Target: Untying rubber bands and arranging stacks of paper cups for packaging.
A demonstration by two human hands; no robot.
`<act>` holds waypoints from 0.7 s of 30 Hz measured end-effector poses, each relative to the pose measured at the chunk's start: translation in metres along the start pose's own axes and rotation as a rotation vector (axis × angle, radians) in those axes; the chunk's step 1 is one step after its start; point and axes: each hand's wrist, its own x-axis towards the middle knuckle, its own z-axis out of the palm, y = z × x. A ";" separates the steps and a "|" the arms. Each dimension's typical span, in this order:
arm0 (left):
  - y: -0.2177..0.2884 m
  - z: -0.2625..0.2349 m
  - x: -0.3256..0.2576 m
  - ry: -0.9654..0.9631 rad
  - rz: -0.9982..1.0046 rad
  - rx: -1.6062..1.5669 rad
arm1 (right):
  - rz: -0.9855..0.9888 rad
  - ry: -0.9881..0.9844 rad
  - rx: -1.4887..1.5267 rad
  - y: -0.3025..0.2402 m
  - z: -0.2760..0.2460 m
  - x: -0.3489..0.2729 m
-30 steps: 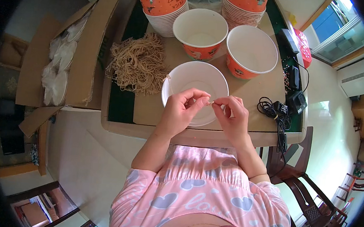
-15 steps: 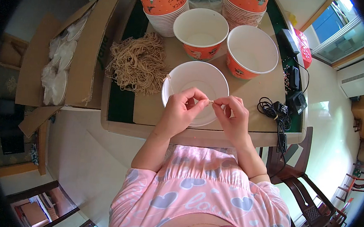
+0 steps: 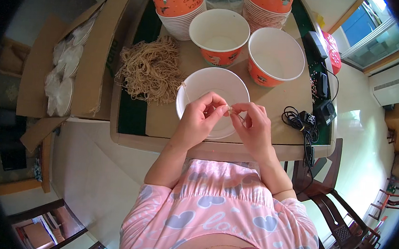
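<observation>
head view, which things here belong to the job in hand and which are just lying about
Seemingly in the job:
- thin string at the fingertips of the left hand and right hand
- near tub under the hands
- tangled string heap

Probably just lying about:
- coiled black cable
- black adapter
- dark wooden chair

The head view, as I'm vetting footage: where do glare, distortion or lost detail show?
Head view, right: bright glare on the glossy floor; head view, front: the table edge looks bowed; head view, rim: black corners; head view, centre: the strand between the hands is too fine to read clearly.
</observation>
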 end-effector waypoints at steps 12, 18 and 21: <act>-0.008 0.005 0.004 -0.006 0.011 -0.051 | -0.041 0.021 0.020 0.004 0.002 0.002; -0.006 0.003 0.003 -0.001 -0.009 -0.014 | 0.151 0.068 0.070 0.003 0.003 -0.003; -0.004 0.004 0.003 0.000 -0.004 -0.025 | 0.038 0.103 0.097 0.008 0.005 -0.003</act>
